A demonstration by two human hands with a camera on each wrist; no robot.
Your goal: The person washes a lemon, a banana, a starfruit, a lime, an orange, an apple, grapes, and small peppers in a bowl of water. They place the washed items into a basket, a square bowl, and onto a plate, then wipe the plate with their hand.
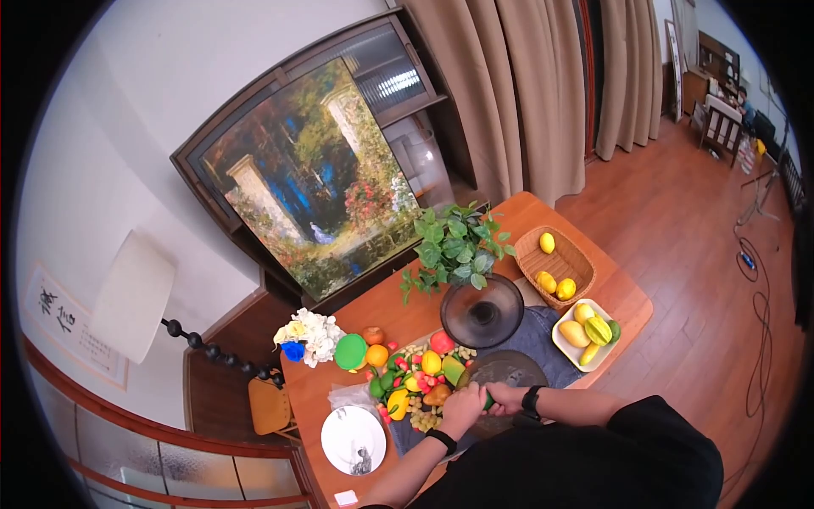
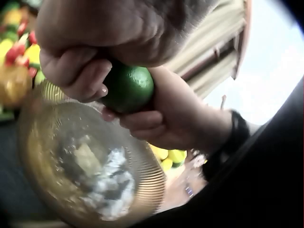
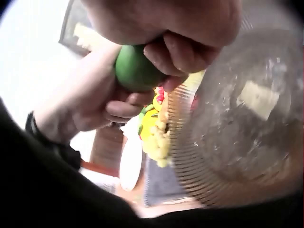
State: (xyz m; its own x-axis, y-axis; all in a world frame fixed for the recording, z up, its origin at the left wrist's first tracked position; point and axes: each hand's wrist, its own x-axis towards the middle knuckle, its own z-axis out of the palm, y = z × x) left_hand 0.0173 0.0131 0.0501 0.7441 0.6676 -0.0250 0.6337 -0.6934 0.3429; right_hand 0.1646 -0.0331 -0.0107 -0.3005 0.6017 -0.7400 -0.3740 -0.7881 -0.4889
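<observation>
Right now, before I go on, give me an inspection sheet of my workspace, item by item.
Surface: wooden table, partly covered by a dark cloth.
Job's things: green fruit held over a clear bowl with what looks like water and a pale piece inside.
Clutter: fruit pile, white plate, basket with lemons, tray of fruit, plant, flowers.
Hands: left hand and right hand both grip the green fruit.
Cables: dark cable on the floor, away from the table.
Surroundings: painting, lamp, brown curtains.
</observation>
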